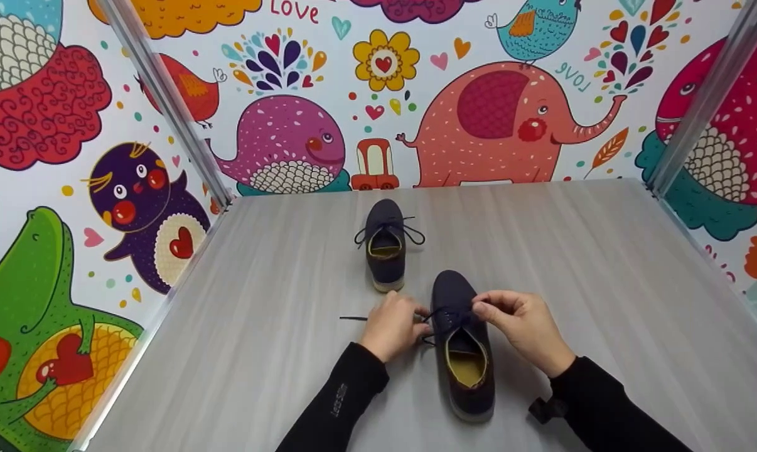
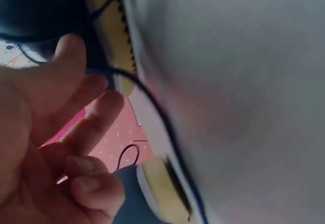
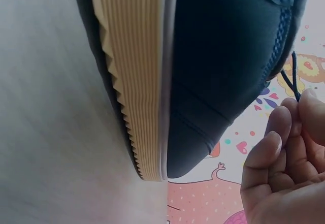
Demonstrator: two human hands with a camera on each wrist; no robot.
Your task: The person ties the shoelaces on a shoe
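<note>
A dark blue lace-up shoe (image 1: 461,290) with a tan insole stands between the two hands, toe pointing away. Its sole edge (image 3: 137,82) is tan and ridged. At its right side, the right hand (image 1: 529,323) pinches a doubled dark shoelace (image 3: 294,79) between thumb and fingertips. By its left side is the left hand (image 1: 392,325), thumb and index finger apart, the other fingers loosely bent. In the left wrist view, the thumb lies right at a strand of shoelace (image 2: 101,13); another strand passes behind the fingers and trails along the tabletop.
A second matching shoe (image 1: 385,220), its laces tied in a bow, stands farther back to the left. Both shoes rest on a grey wood-grain table (image 1: 278,270). Walls printed with cartoon animals (image 1: 491,125) and metal corner posts (image 1: 165,94) enclose the table.
</note>
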